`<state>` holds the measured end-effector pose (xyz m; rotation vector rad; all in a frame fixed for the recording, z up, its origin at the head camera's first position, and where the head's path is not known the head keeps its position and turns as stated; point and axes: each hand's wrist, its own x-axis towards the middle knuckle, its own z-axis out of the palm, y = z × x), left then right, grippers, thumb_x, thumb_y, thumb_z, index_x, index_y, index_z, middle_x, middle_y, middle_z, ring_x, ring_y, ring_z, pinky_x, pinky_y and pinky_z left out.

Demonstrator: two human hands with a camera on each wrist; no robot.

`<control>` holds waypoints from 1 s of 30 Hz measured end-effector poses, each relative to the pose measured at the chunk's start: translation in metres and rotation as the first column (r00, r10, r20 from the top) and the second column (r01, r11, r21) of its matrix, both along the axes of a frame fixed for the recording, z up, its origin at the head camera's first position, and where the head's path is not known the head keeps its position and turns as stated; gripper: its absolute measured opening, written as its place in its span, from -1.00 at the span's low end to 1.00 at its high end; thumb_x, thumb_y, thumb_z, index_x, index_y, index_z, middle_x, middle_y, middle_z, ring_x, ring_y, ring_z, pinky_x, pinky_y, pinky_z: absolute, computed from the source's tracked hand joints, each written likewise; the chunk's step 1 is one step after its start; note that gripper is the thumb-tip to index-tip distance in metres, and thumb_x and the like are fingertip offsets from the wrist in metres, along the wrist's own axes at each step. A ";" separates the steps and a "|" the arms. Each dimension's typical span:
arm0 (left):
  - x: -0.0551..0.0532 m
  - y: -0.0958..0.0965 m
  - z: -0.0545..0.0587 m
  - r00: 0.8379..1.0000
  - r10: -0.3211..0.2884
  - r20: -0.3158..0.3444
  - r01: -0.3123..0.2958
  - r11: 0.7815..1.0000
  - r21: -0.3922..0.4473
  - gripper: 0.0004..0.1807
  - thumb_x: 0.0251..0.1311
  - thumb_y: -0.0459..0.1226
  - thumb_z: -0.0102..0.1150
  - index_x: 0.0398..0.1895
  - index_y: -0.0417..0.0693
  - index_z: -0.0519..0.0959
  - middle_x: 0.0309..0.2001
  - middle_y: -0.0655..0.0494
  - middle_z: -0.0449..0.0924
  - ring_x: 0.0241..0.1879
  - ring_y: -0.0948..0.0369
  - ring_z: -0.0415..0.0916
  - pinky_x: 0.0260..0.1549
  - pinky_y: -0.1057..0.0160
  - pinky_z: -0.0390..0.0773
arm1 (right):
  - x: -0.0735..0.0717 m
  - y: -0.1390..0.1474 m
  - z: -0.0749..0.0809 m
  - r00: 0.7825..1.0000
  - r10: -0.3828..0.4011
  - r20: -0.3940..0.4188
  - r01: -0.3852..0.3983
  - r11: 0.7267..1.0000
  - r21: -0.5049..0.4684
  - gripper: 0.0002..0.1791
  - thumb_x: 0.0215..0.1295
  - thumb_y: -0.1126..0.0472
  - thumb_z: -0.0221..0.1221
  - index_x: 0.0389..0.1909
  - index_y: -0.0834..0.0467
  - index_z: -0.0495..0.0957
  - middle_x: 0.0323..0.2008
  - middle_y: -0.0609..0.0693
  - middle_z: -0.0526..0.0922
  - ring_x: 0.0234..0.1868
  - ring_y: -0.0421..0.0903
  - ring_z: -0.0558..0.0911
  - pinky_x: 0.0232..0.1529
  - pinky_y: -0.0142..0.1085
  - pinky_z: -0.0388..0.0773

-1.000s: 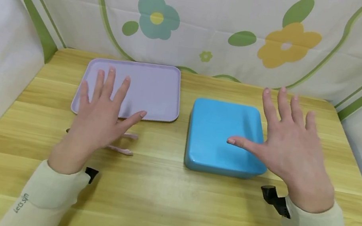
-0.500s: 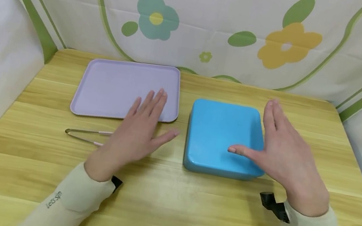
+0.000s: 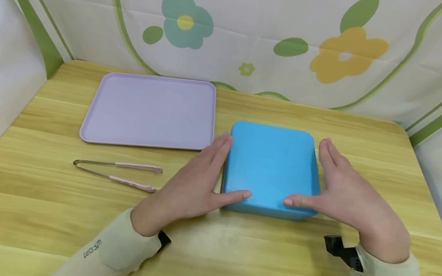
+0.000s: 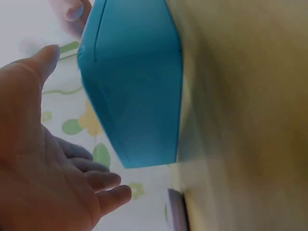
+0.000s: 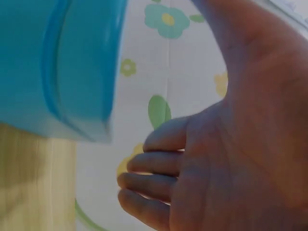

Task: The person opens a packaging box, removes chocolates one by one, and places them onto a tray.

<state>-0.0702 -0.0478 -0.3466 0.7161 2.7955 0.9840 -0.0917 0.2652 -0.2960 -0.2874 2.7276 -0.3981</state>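
Observation:
A blue lidded box (image 3: pixel 271 166) with rounded corners sits on the wooden table, a seam running near its top in both wrist views. At its left side is my left hand (image 3: pixel 196 178), fingers straight and thumb over the front left corner. In the left wrist view this hand (image 4: pixel 43 159) shows a gap to the box wall (image 4: pixel 134 101). My right hand (image 3: pixel 346 194) is at the right side, its thumb overlapping the front right corner. Its palm (image 5: pixel 231 159) faces the box, fingers extended and nothing held.
A lilac tray (image 3: pixel 152 113) lies at the back left. In front of it, a pair of tongs (image 3: pixel 138 166) with pink grips rests on the table (image 3: pixel 225 267). A flower-print curtain (image 3: pixel 233 17) hangs behind the table's back edge.
My left hand has moved right from over the tray and tongs to the box's left side, uncovering both. My right hand has lowered slightly and its spread fingers have drawn together.

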 end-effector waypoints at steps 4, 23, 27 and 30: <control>0.003 0.003 -0.004 0.998 0.043 0.052 -0.045 0.999 0.026 0.42 0.23 0.33 0.43 0.78 -0.15 -0.28 0.78 -0.17 -0.23 0.78 0.01 -0.21 0.70 -0.12 0.16 | -0.002 0.007 -0.002 0.999 0.002 0.051 -0.001 1.000 -0.015 0.80 -0.12 -0.64 0.48 0.72 0.28 -0.46 0.74 0.31 -0.43 0.71 0.50 -0.12 0.59 0.48 0.07; 0.007 0.012 -0.010 0.964 0.024 0.266 -0.056 0.992 0.111 0.54 0.13 0.08 0.65 0.77 -0.05 -0.42 0.79 0.02 -0.41 0.77 0.09 -0.22 0.67 -0.15 0.24 | -0.001 0.011 -0.008 0.995 0.054 0.084 -0.050 0.997 -0.051 0.90 -0.32 -0.57 0.62 0.74 0.20 -0.45 0.68 0.44 0.07 0.61 0.44 0.28 0.48 0.38 0.42; 0.007 0.012 -0.010 0.964 0.031 0.264 -0.067 0.989 0.128 0.52 0.13 0.09 0.65 0.77 -0.07 -0.40 0.80 0.03 -0.37 0.77 0.09 -0.20 0.67 -0.13 0.24 | 0.000 0.012 -0.009 0.994 0.061 0.088 -0.054 0.995 -0.080 0.85 -0.29 -0.48 0.67 0.75 0.27 -0.33 0.65 0.41 0.17 0.58 0.39 0.34 0.46 0.36 0.44; 0.007 0.012 -0.011 0.965 0.030 0.262 -0.069 0.987 0.144 0.52 0.13 0.07 0.65 0.77 -0.08 -0.39 0.80 0.02 -0.36 0.77 0.09 -0.18 0.67 -0.12 0.23 | 0.000 0.012 -0.010 0.994 0.067 0.084 -0.060 0.995 -0.085 0.75 -0.28 -0.45 0.68 0.73 0.33 -0.14 0.57 0.39 0.33 0.48 0.34 0.47 0.37 0.31 0.53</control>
